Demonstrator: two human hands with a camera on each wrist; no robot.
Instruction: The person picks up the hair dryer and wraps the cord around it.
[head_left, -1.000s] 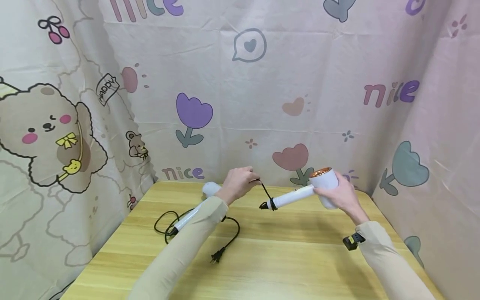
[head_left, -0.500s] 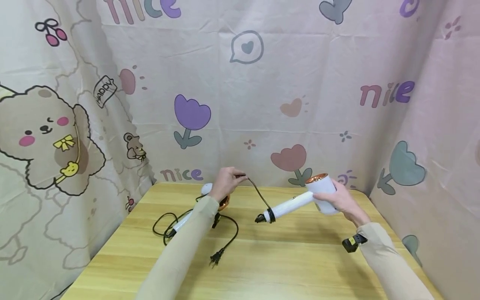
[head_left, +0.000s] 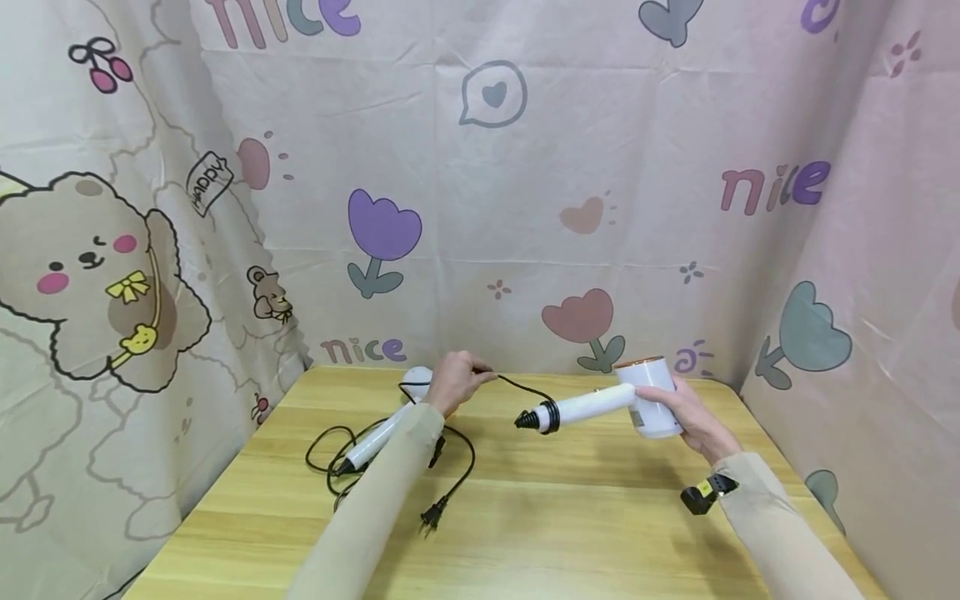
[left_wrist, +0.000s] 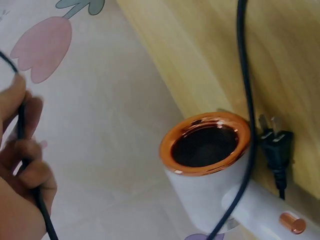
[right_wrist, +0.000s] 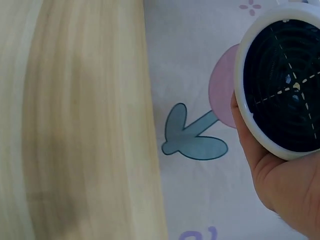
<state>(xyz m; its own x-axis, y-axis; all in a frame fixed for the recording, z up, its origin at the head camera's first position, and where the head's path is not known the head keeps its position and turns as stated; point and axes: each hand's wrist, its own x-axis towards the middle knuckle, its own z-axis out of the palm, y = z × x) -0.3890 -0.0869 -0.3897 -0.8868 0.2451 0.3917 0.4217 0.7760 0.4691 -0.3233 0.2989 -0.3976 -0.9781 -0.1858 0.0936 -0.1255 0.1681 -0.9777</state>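
My right hand grips the head of a white hair dryer with a copper rim, raised above the table. Its handle points left, and black cord is looped around the handle's end. In the right wrist view the dark round grille of this dryer faces the camera. My left hand pinches the cord, drawn between the hands; the cord runs across its fingers in the left wrist view. Below that hand lies a second white hair dryer, its copper rim showing in the left wrist view.
Black cord lies in loose loops around the second dryer. A two-pin plug rests on the wooden table nearer the front. Patterned cloth hangs behind the table and along both sides.
My left hand has moved left and lower with the cord. The right hand's dryer has tilted so its copper rim shows less, and its handle end dipped, then rose again.
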